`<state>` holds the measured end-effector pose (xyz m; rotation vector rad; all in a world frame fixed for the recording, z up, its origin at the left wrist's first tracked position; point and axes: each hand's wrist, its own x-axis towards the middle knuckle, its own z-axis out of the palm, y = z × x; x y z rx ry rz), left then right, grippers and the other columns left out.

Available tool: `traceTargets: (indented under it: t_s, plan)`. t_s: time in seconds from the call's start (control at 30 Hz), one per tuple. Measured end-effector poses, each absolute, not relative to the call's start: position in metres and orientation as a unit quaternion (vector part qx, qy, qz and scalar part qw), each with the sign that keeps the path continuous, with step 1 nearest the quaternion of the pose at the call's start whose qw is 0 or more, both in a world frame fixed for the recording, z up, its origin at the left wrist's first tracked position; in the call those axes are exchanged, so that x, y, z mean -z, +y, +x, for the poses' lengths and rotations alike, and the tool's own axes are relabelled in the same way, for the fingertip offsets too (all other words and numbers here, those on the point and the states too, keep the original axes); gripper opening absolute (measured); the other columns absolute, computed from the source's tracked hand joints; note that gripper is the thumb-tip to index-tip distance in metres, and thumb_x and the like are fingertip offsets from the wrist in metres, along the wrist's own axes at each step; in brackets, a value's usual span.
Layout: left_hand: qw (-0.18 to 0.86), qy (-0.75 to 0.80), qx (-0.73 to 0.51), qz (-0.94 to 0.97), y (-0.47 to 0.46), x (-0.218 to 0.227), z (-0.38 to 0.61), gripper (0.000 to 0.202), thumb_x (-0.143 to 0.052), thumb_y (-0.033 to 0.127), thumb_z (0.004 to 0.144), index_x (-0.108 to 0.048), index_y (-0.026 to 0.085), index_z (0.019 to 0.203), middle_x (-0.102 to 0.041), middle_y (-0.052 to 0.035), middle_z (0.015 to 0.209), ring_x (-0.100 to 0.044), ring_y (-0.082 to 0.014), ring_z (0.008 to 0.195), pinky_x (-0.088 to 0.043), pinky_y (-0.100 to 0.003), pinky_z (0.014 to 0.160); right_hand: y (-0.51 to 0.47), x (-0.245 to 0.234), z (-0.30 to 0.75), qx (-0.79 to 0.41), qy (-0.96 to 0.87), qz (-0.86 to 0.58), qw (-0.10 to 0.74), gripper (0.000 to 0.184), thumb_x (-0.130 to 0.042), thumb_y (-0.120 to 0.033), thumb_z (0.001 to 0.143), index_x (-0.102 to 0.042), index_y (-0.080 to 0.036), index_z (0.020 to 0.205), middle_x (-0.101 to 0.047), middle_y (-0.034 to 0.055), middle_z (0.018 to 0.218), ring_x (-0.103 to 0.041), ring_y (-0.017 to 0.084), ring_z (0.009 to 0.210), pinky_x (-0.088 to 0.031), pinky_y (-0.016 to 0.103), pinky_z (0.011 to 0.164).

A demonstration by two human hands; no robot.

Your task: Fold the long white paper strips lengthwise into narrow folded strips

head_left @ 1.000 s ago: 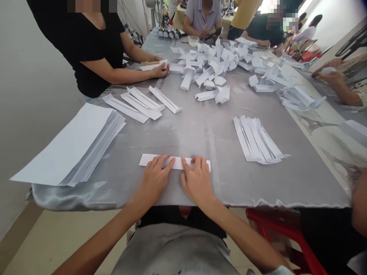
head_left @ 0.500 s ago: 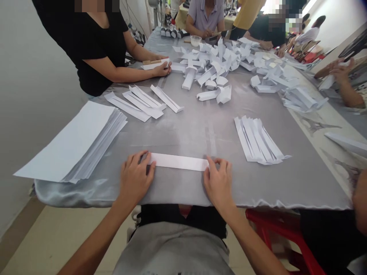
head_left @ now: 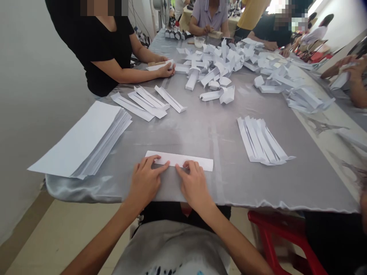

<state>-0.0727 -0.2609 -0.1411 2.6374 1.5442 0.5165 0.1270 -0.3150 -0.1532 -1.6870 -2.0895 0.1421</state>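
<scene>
A long bench (head_left: pixel 229 187) covered in grey satin cloth fills the view, with a red stool (head_left: pixel 275 229) just beyond its near edge at lower right. Co-workers sit or stand along the other sides. One in a black top, at the left side, rests a hand (head_left: pixel 166 70) on a folded paper piece. Another, at the right edge, holds a paper piece in both hands (head_left: pixel 351 67). A heap of folded paper pieces (head_left: pixel 212 68) lies at the middle of the far end. A stack of white paper sheets (head_left: pixel 86 145) lies at the near left. Two groups of folded paper strips lie apart on the cloth: one group (head_left: pixel 143 104) beyond the stack, the other (head_left: pixel 260 140) at right. A single white paper strip (head_left: pixel 180 160) lies flat and crosswise near the bench's near edge. The left hand (head_left: pixel 145 181) and right hand (head_left: pixel 193 187) rest side by side upon it, almost meeting at mid-strip. The fingers (head_left: pixel 160 164) are slightly spread, not closed in a grip, and their tips press down on the strip. Both strip ends extend beyond the hands.
</scene>
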Motion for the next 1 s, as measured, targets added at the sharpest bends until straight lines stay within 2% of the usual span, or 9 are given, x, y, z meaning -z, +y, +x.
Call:
traceTargets:
  t_s: [0.13, 0.3, 0.4, 0.53, 0.6, 0.67, 0.77, 0.9, 1.0]
  plan:
    - [-0.008, 0.529, -0.126, 0.839, -0.259, 0.135, -0.094, 0.052, -0.051, 0.005, 0.091, -0.081, 0.029, 0.126, -0.069, -0.0108, 0.138, -0.062, -0.0339, 0.116, -0.05, -0.047, 0.088, -0.326, 0.157, 0.166, -0.033, -0.728, -0.63, 0.269, 0.06, -0.051, 0.007, 0.084, -0.075, -0.022, 0.13, -0.06, 0.0131, 0.116, -0.052, 0.026, 0.102, -0.049, 0.043, 0.087]
    - [-0.024, 0.557, -0.126, 0.82, -0.257, 0.133, -0.116, 0.046, -0.05, 0.012, 0.095, -0.08, 0.025, 0.128, -0.07, -0.0094, 0.14, -0.061, -0.0378, 0.119, -0.049, -0.051, 0.089, -0.344, 0.163, 0.212, -0.011, -0.704, -0.654, 0.275, 0.053, -0.048, 0.004, 0.089, -0.078, -0.02, 0.126, -0.062, 0.0128, 0.11, -0.052, 0.027, 0.099, -0.05, 0.044, 0.086]
    - [-0.015, 0.556, -0.136, 0.82, -0.259, 0.136, -0.117, 0.047, -0.048, 0.014, 0.095, -0.078, 0.023, 0.131, -0.069, -0.0092, 0.144, -0.06, -0.0396, 0.119, -0.048, -0.054, 0.09, -0.348, 0.165, 0.223, -0.023, -0.696, -0.654, 0.296, 0.049, -0.047, 0.002, 0.092, -0.078, -0.018, 0.124, -0.062, 0.0124, 0.106, -0.054, 0.026, 0.098, -0.052, 0.045, 0.087]
    - [0.001, 0.535, -0.158, 0.83, -0.259, 0.139, -0.116, 0.048, -0.045, 0.014, 0.097, -0.076, 0.02, 0.133, -0.067, -0.0096, 0.147, -0.059, -0.039, 0.118, -0.049, -0.054, 0.093, -0.341, 0.157, 0.213, -0.024, -0.675, -0.669, 0.31, 0.041, -0.049, 0.0, 0.092, -0.08, -0.016, 0.113, -0.064, 0.014, 0.106, -0.055, 0.029, 0.101, -0.053, 0.048, 0.089]
    - [0.018, 0.518, -0.173, 0.838, -0.258, 0.141, -0.117, 0.049, -0.043, 0.014, 0.099, -0.075, 0.02, 0.135, -0.067, -0.0081, 0.148, -0.058, -0.0374, 0.117, -0.05, -0.053, 0.095, -0.334, 0.148, 0.201, -0.031, -0.672, -0.67, 0.314, 0.044, -0.05, 0.0, 0.09, -0.079, -0.017, 0.119, -0.064, 0.0145, 0.111, -0.056, 0.031, 0.104, -0.053, 0.05, 0.091]
    - [0.038, 0.501, -0.187, 0.844, -0.257, 0.142, -0.116, 0.05, -0.043, 0.014, 0.1, -0.073, 0.021, 0.139, -0.067, -0.0062, 0.148, -0.058, -0.0357, 0.116, -0.05, -0.052, 0.097, -0.327, 0.137, 0.186, -0.067, -0.688, -0.651, 0.312, 0.052, -0.05, -0.001, 0.089, -0.073, -0.019, 0.133, -0.064, 0.0144, 0.118, -0.057, 0.032, 0.109, -0.052, 0.052, 0.095]
    - [0.078, 0.477, -0.198, 0.853, -0.256, 0.144, -0.107, 0.051, -0.043, 0.013, 0.101, -0.07, 0.023, 0.142, -0.068, -0.0047, 0.148, -0.059, -0.0338, 0.116, -0.049, -0.053, 0.101, -0.318, 0.123, 0.165, -0.171, -0.712, -0.606, 0.309, 0.053, -0.049, -0.008, 0.096, -0.063, -0.021, 0.146, -0.063, 0.0147, 0.128, -0.06, 0.031, 0.117, -0.053, 0.052, 0.101]
    - [0.136, 0.451, -0.214, 0.856, -0.257, 0.144, -0.082, 0.047, -0.043, 0.015, 0.103, -0.071, 0.025, 0.14, -0.065, -0.0057, 0.151, -0.06, -0.0323, 0.121, -0.049, -0.054, 0.103, -0.31, 0.121, 0.149, -0.328, -0.693, -0.563, 0.307, 0.052, -0.053, -0.022, 0.104, -0.051, -0.025, 0.156, -0.065, 0.0122, 0.126, -0.065, 0.026, 0.105, -0.057, 0.047, 0.095]
    - [0.192, 0.437, -0.233, 0.847, -0.261, 0.14, -0.061, 0.044, -0.045, 0.023, 0.108, -0.066, 0.027, 0.146, -0.063, -0.0066, 0.154, -0.059, -0.031, 0.128, -0.048, -0.055, 0.106, -0.308, 0.128, 0.148, -0.385, -0.66, -0.544, 0.347, 0.057, -0.058, -0.02, 0.101, -0.051, -0.029, 0.156, -0.067, 0.01, 0.128, -0.064, 0.022, 0.094, -0.057, 0.044, 0.091]
